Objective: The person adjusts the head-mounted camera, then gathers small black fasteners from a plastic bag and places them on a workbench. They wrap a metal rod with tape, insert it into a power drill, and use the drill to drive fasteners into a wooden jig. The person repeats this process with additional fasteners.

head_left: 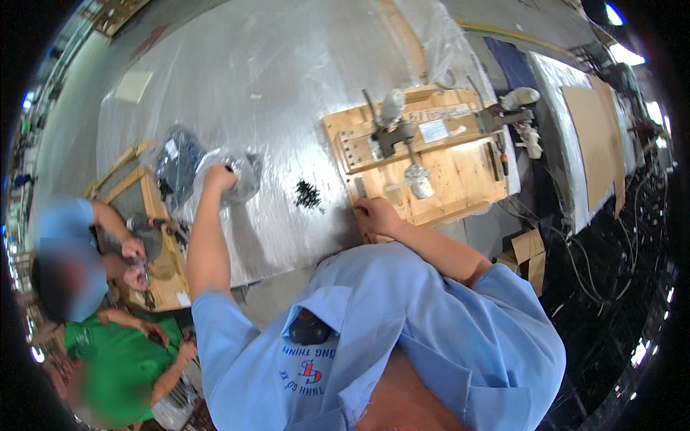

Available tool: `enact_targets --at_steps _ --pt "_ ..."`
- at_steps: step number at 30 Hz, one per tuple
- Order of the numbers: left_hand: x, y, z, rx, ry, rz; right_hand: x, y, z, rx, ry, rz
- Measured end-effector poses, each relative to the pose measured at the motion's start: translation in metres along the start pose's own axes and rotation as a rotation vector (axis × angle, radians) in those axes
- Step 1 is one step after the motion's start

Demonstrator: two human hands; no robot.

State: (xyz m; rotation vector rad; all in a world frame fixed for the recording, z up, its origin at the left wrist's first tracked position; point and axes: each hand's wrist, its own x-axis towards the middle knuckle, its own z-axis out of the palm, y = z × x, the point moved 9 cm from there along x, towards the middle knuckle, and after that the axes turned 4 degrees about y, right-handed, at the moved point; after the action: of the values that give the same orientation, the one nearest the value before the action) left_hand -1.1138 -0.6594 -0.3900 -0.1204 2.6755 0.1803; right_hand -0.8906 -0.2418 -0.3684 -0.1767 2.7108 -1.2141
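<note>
My left hand is stretched out to a clear plastic bag, its fingers closed at the bag's upper edge. Something dark shows by the fingertips, too small to name. Nearer my right side, my right hand rests at the near left corner of a wooden jig board, fingers curled in; whatever they may hold is hidden. Between the two hands lies a loose pile of small black pieces on the plastic-covered table. The board carries toggle clamps with wrapped handles.
Next to the clear bag is a bag of dark contents. At the left, a person in blue and one in green work by a wooden frame. Cardboard sheets, an open carton and cables are at the right.
</note>
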Motion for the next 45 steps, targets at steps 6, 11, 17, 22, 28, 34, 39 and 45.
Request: enact_targets --at_steps 6,11,17,22,28,34,39,45 --pt "0.019 -0.014 0.021 -0.159 -0.004 0.014 0.006 0.014 0.011 0.032 -0.003 -0.027" --pt "0.032 -0.027 0.029 -0.206 -0.174 0.004 0.005 0.014 0.014 0.024 -0.031 -0.072" --pt "0.022 -0.006 0.018 -0.107 -0.007 0.085 0.004 0.018 0.015 0.034 0.010 -0.044" --pt "0.035 -0.028 0.023 -0.159 -0.013 0.072 0.005 0.006 0.007 0.059 -0.003 -0.044" --pt "0.020 -0.008 0.014 -0.133 0.017 0.117 0.004 0.008 0.005 0.045 0.014 -0.024" --pt "0.015 -0.010 0.015 -0.030 -0.020 0.020 0.003 0.013 0.010 0.041 0.001 -0.029" --pt "-0.004 0.018 0.002 -0.139 0.015 0.009 0.002 0.012 0.008 0.088 0.004 0.006" --pt "0.007 0.001 0.011 -0.088 0.061 0.067 0.003 0.007 0.006 0.038 -0.008 -0.023"
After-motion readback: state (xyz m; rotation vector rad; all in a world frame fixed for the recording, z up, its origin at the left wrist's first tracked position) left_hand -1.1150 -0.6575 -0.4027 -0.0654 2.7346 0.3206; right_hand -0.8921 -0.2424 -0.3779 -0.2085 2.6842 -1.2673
